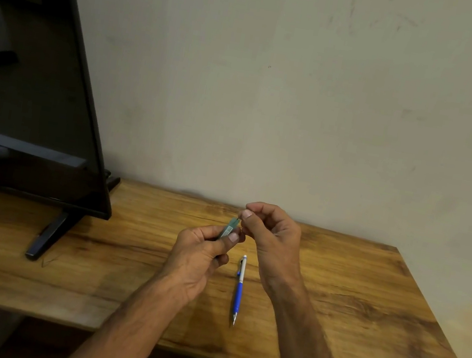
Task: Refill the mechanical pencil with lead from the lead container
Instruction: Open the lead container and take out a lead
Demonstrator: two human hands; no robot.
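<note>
- The teal lead container [228,228] is held tilted above the wooden table [365,294]; a lead seems about to be drawn, so pull gently, straight along its axis
- Left hand [200,254] grips its lower half, fingers curled round it
- Right hand [272,235] pinches thumb and forefinger at its upper tip; lead or cap, too small to tell
- The blue mechanical pencil [239,288] lies untouched between the wrists
</note>
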